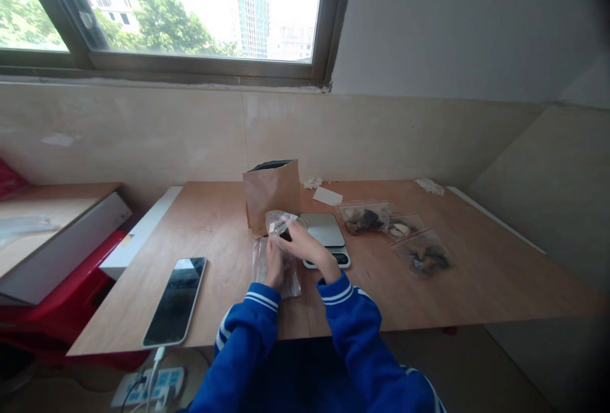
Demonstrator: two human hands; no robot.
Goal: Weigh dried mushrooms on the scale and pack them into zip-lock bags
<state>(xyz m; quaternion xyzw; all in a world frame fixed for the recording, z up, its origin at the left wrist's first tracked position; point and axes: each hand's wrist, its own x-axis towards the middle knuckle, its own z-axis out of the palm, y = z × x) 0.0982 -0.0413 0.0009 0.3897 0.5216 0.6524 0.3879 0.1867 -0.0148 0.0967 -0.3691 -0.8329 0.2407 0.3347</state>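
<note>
1. Your left hand (275, 265) is holding a clear plastic bag (277, 216) up, just to the left of the scale (323, 230). Its fingers are closing around the bag, but they are partly hidden, so I cannot tell how tightly.
2. Your right hand (305, 243) is reaching across the near left part of the scale to this same bag. Its fingers are bending close together at the bag, beside a dark thing (286, 235); whether they are pinching it, or are inside the plastic, I cannot tell.
3. Below your hands, to the left of the scale, more clear plastic (290, 283) is lying flat on the table (229, 254).
4. A brown paper bag (272, 194) is standing upright with open top, behind and to the left of the scale.
5. To the right of the scale, three zip bags (426, 254) with dark and pale pieces are lying close together.
6. Behind the scale, a white card (328, 196) is lying flat.
7. Well to the left of the scale, a phone (175, 302) is lying with a white cable (155, 372) plugged in.
</note>
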